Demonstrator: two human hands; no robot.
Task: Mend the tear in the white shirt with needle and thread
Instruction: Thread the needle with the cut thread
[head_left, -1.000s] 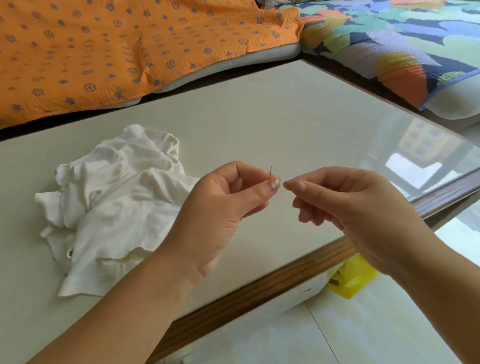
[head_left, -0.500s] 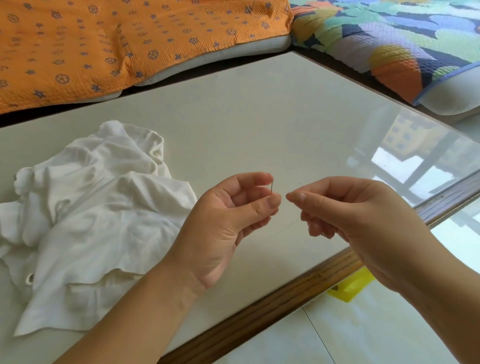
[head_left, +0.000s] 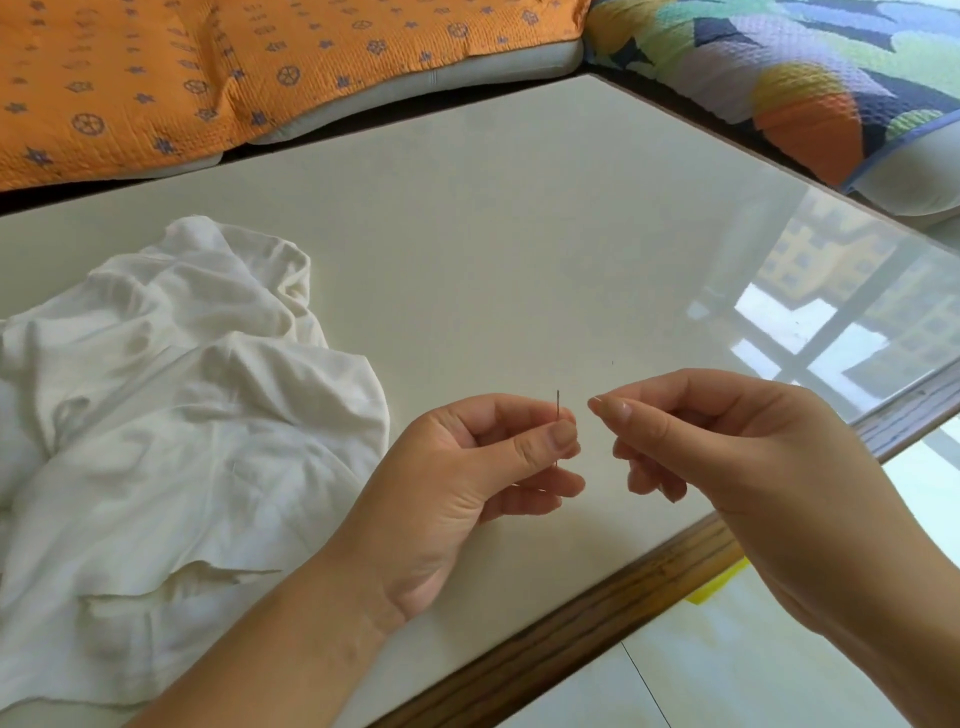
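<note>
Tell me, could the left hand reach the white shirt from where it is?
Probably yes: the white shirt lies on the table right beside the left hand, with nothing between them. That hand is pinching the needle, though, so grabbing cloth would be awkward.

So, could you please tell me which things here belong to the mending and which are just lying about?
Job: thin steel needle in left hand; fine pale thread in right hand; crumpled white shirt.
Lying about: orange patterned quilt; multicoloured quilt; yellow item below beige table.

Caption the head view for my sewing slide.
Left hand pinches an upright needle; right hand holds a barely visible thread end beside it; crumpled white shirt on table.
</note>
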